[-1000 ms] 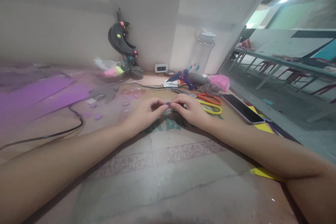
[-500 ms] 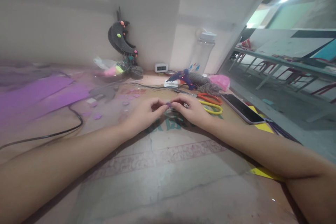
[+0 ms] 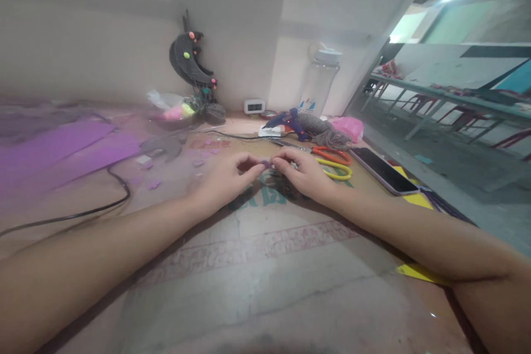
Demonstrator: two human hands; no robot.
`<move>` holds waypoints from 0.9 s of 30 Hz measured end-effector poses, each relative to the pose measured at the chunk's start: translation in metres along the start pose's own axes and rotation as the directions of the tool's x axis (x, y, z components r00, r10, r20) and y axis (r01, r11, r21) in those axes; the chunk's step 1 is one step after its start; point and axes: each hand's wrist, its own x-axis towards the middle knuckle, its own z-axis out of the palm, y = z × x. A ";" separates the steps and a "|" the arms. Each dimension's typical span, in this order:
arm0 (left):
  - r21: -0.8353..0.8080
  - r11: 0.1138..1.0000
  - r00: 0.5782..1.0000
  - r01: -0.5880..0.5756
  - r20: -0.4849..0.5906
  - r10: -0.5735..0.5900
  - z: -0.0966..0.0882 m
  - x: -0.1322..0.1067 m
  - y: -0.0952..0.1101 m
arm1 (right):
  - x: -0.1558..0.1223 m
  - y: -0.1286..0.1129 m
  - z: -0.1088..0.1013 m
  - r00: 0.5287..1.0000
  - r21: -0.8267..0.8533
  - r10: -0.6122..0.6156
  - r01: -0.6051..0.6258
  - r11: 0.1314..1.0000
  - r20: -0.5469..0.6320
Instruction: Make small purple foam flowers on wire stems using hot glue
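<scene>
My left hand is closed, thumb against fingers, on a small purple piece that looks like cut foam or felt. Opposite it, my right hand is pinched too, its fingertips meeting the left ones at that piece. What lies between the right fingertips is too small to make out. Just beyond the right hand lie scissors with orange handles and yellow handles. A blue glue gun rests behind the hands.
Purple sheets and small purple cutouts lie left, near a black cable. Behind are a decorated dark crescent, a small clock, a clear bottle and grey yarn. A phone lies right.
Both hands stay together in nearly the same place. The right fingertips have shifted very slightly away from the purple piece.
</scene>
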 end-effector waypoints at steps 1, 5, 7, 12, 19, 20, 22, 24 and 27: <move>-0.014 1.000 1.000 0.010 -0.007 -0.010 0.000 0.000 0.001 | 0.001 0.001 -0.002 1.000 -0.002 0.009 -0.009 1.000 -0.020; -0.086 0.995 0.998 0.057 -0.021 -0.059 -0.001 -0.001 0.002 | 0.007 0.011 -0.011 1.000 -0.070 0.023 -0.024 0.997 -0.018; -0.122 0.990 0.996 0.065 -0.058 -0.072 -0.001 -0.001 0.000 | 0.010 0.015 -0.018 0.998 -0.105 0.063 -0.059 0.993 0.029; -0.208 0.975 0.981 0.077 -0.158 -0.111 -0.001 0.001 -0.009 | 0.013 0.012 -0.037 0.941 -0.254 0.145 -0.066 0.965 0.306; -0.150 0.983 0.984 0.102 -0.127 -0.121 -0.002 0.002 -0.008 | 0.011 0.006 -0.043 0.892 -0.432 0.139 0.068 0.899 0.430; -0.144 0.984 0.986 0.102 -0.119 -0.119 -0.003 0.002 -0.007 | 0.010 0.006 -0.043 0.894 -0.445 0.134 0.079 0.892 0.427; -0.135 0.987 0.988 0.092 -0.108 -0.107 -0.003 0.001 -0.007 | 0.006 0.003 -0.042 0.898 -0.490 0.093 0.145 0.859 0.430; -0.126 0.989 0.990 0.081 -0.102 -0.094 -0.002 0.001 -0.007 | 0.002 -0.003 -0.038 0.889 -0.536 0.016 0.262 0.802 0.458; -0.118 0.990 0.992 0.077 -0.092 -0.088 -0.002 0.002 -0.007 | -0.006 -0.013 -0.029 0.841 -0.527 -0.175 0.468 0.710 0.511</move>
